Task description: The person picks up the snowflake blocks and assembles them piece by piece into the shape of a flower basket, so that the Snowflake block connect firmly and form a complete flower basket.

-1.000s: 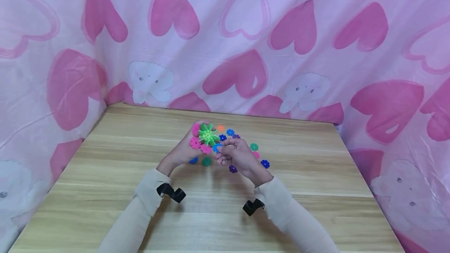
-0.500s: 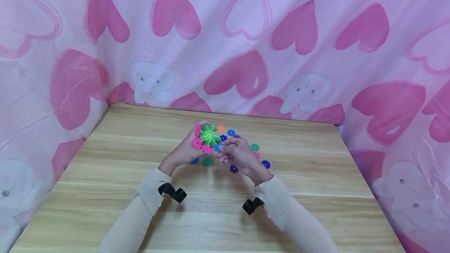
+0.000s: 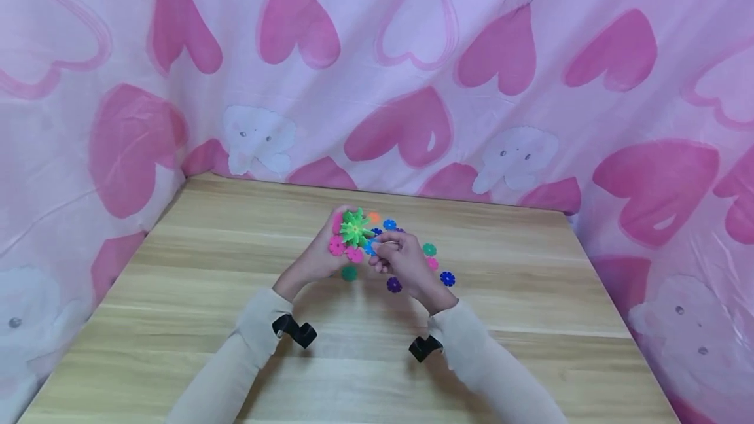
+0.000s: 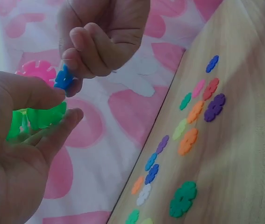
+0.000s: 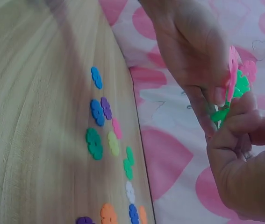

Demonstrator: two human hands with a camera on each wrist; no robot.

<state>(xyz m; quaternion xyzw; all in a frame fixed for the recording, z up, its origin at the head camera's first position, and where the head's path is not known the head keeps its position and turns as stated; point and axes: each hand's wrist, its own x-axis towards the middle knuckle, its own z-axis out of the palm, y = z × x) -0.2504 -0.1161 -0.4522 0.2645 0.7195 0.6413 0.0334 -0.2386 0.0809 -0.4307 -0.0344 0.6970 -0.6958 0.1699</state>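
Raised above the table, a flower-like build of green interlocking snowflake discs (image 3: pixel 355 229) has pink snowflake discs (image 3: pixel 337 245) around its near and left sides. My left hand (image 3: pixel 315 259) grips this build between thumb and fingers; the left wrist view shows the thumb over the green part. A blue snowflake disc (image 4: pixel 63 78) is pinched in the fingertips of my right hand (image 3: pixel 408 265), right at the build's edge by the left thumb. Whether the blue disc is slotted into the build cannot be told. In the right wrist view, fingers mostly cover the green part (image 5: pixel 241 85).
Loose snowflake discs lie flat on the wooden table (image 3: pixel 506 319) below and around the hands, among them a green disc (image 3: pixel 349 273), a purple disc (image 3: pixel 393 284) and a dark blue disc (image 3: pixel 448 278). A pink heart-patterned curtain (image 3: pixel 400 123) borders the table's back and sides.
The left hand and the build have shifted slightly right toward the right hand, which keeps its pinch on the blue disc. A blue disc on the table is now hidden by the left hand.
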